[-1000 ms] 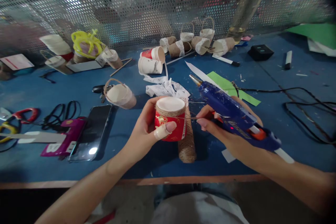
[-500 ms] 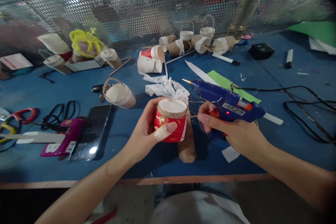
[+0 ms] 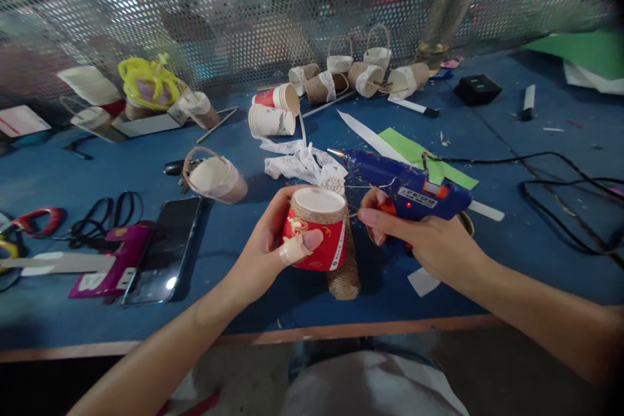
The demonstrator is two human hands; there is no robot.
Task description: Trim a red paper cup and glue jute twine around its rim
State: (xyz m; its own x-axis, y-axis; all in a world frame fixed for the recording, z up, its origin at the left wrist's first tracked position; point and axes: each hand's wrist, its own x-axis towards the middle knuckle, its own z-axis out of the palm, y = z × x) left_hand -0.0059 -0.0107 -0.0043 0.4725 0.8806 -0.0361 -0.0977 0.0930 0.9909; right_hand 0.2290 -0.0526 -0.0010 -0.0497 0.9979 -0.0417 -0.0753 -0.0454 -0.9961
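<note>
My left hand [image 3: 277, 234] is wrapped around a red paper cup [image 3: 314, 246], its white base facing up. Brown twine [image 3: 318, 213] is wound around the cup near that base. A short length of twine runs from the cup toward my right hand [image 3: 419, 231], whose thumb and forefinger are pinched at it. That same hand also holds a blue hot glue gun [image 3: 404, 185], nozzle pointing left and a small red light lit. Behind the cup lies a twine roll [image 3: 345, 278], partly hidden. White lace ribbon [image 3: 305, 164] is heaped just beyond the cup.
A small twine-handled cup basket [image 3: 219, 179], a phone [image 3: 166, 250] and a purple glue gun [image 3: 114, 257] lie left. Several twine-wrapped cups [image 3: 326, 88] line the back beside stacked paper cups [image 3: 273, 120]. Green paper [image 3: 439, 159] and a black cable [image 3: 550, 198] are right.
The view has shifted slightly. My right hand and the glue gun have come a little left, closer to the cup. The red cup is tilted slightly differently, still in my left hand.
</note>
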